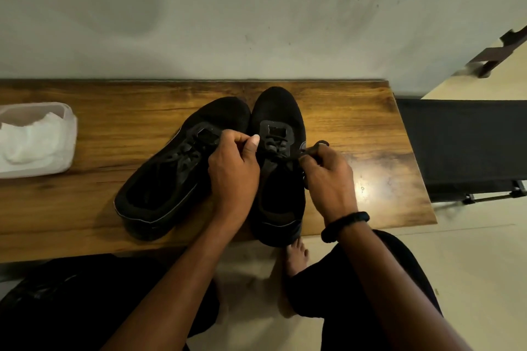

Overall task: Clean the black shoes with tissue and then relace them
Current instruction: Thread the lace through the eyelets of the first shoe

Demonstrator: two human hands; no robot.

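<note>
The right hand (328,177) was curled, pinching a lace (315,149) just past its knuckles. The left hand (233,164) was curled too, thumb pressed down, seemingly pinching the other end, though that strand was hidden. Between the 2 hands sat 1 shoe (278,120). Doing this well probably meant drawing both ends evenly, flat through each eyelet. The other shoe (171,168) lay left of the left hand, and the tissue (34,137) far left.
</note>
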